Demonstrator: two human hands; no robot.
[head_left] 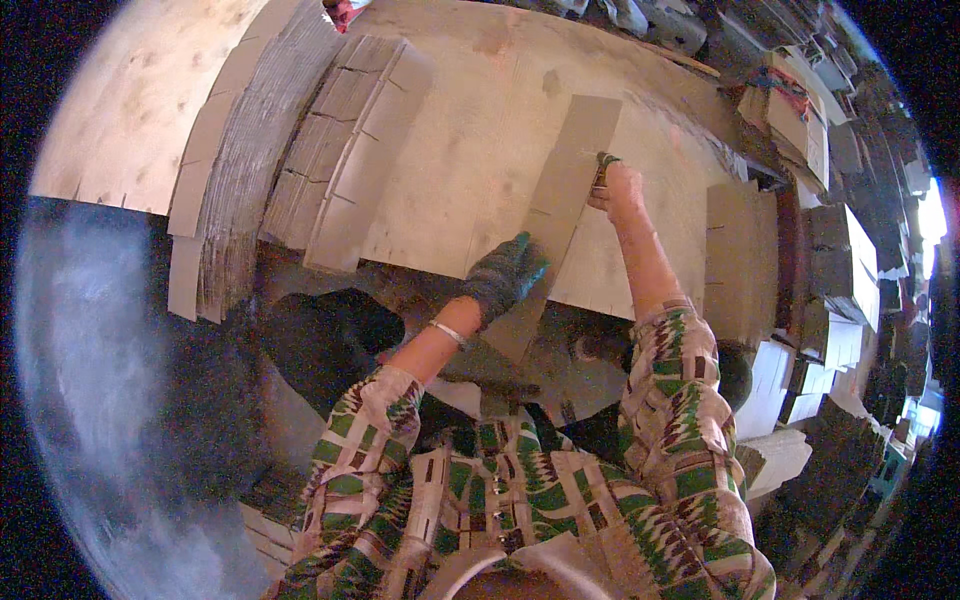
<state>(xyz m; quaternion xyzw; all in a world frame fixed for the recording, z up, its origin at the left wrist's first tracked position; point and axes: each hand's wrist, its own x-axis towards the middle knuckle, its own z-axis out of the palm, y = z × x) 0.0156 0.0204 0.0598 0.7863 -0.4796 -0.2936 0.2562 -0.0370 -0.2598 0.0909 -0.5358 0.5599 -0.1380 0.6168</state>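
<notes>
A long, flat cardboard strip [577,140] lies slantwise on the pale wooden table, its near end reaching past the front edge. My left hand [505,275], in a dark grey and teal glove, is closed on the strip's left side near that edge. Farther up, my bare right hand [622,190] is curled in a fist at the strip's right edge. A small dark tool [605,160] pokes out of this fist; its kind is too small to make out. Short cuts or slots show on the strip.
Stacks of slotted cardboard strips [335,150] stand on the table's left, with a taller stack [245,140] beyond them. Another cardboard stack [740,260] sits at the right. Bundled cardboard [840,250] piles up farther right. The table's front edge [420,268] runs below my hands.
</notes>
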